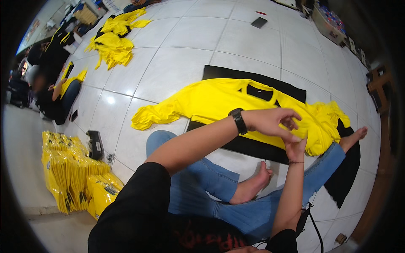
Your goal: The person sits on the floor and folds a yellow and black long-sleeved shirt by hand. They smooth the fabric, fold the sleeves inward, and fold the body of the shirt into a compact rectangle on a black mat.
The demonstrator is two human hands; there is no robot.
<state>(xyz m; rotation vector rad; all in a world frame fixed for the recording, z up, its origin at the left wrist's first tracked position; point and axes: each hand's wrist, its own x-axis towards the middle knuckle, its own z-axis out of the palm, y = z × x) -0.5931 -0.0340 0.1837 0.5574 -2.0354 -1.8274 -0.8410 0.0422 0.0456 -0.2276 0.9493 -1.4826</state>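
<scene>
A yellow long-sleeved shirt (215, 98) lies spread on the tiled floor before me, its neckline facing away and one sleeve stretched to the left. Black cloth (253, 74) shows beneath it on the far and near sides. Over the shirt's right part hangs my left hand (270, 121), wearing a black wristwatch (239, 121); its fingers are loosely bent, thumb apart, with nothing visible in them. My right hand (295, 151) is just below, close to the left thumb. Its fingers are partly hidden, so whether it holds something is unclear.
Bagged yellow garments (68, 170) stand stacked at left beside a black tape dispenser (95, 145). Beyond sits another person (52, 95) with yellow cloth. Loose yellow garments (114, 47) lie farther off. A dark flat object (259, 22) and a filled bin (329, 27) are at the back.
</scene>
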